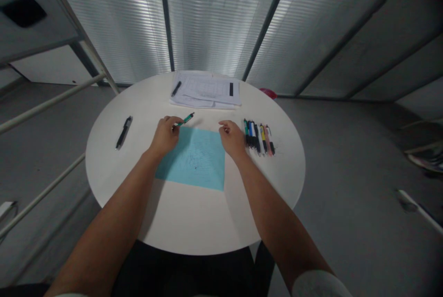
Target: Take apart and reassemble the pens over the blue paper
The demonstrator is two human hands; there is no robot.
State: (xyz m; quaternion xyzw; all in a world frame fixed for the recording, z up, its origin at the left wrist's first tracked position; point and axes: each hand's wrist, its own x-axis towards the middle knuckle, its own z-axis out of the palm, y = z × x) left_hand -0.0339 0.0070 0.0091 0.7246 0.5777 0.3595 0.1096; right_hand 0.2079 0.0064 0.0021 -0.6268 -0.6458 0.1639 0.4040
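Note:
My left hand is above the top left corner of a light blue sheet of paper, closed on a green pen. The pen's dark end points up and to the right. Dark scribbled lines mark the middle of the sheet. My right hand hovers by the sheet's top right corner, fingers loosely curled, with a small gap between thumb and forefinger and nothing visible in it. Just right of that hand lies a row of several pens, among them green, blue, black, white, yellow and pink ones.
The round white table carries a stack of printed papers at its far side, with a dark pen on top. A black pen lies at the left. A metal rail frame stands left of the table.

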